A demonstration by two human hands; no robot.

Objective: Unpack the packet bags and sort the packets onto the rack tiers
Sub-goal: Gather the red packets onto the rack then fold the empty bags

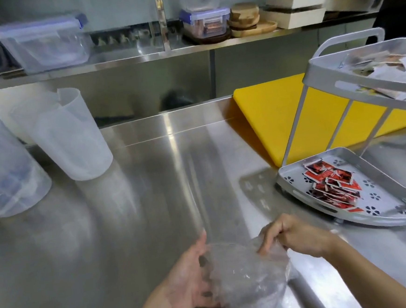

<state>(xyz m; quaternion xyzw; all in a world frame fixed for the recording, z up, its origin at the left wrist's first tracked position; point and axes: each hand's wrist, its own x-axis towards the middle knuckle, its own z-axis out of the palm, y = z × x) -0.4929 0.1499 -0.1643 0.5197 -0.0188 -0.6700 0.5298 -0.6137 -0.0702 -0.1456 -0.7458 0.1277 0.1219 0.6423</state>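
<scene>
A clear plastic bag (250, 279), crumpled and seemingly empty, hangs over the counter's front edge between my hands. My left hand (190, 278) holds its left side with fingers curled round the plastic. My right hand (293, 236) pinches its top right edge. At the right stands a grey two-tier rack. Its lower tier (380, 203) carries a pile of red packets (330, 185). Its upper tier (351, 76) holds several pale and brown packets (379, 64).
A yellow cutting board (281, 113) lies under and behind the rack. Two translucent plastic jugs (72, 137) (1, 165) stand at the left. A steel shelf behind carries lidded containers (42, 42), wooden boards (247, 19) and white boxes.
</scene>
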